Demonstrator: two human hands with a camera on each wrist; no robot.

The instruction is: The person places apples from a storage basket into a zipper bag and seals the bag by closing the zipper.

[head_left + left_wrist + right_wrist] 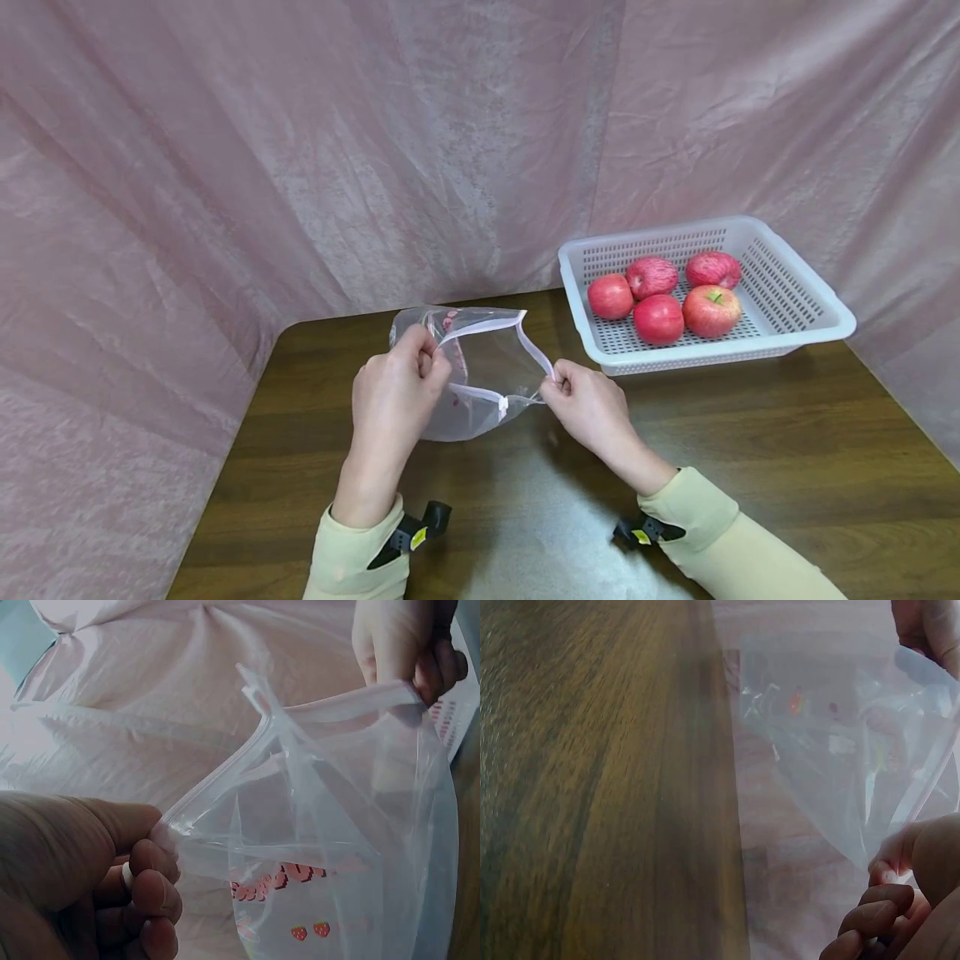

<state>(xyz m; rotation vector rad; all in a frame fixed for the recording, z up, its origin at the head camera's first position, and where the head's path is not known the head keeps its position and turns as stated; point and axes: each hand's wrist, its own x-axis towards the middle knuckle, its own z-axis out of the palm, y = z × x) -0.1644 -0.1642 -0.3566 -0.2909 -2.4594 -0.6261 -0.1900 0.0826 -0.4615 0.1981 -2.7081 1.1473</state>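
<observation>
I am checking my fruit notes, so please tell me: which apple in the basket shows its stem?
The front-right apple in the white basket: its greenish stem shows near the top. On the other four, no stem can be seen.

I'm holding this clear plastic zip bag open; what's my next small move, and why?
Probably free the right hand and reach for a round red apple in the white slotted plastic basket: the mouth of the clear plastic zip bag gapes, the left hand pinches its edge, and the basket stands nearer the right hand.

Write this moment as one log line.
zip bag: open; left hand: pinches left side; right hand: pinches right side; apples: in white basket
</observation>
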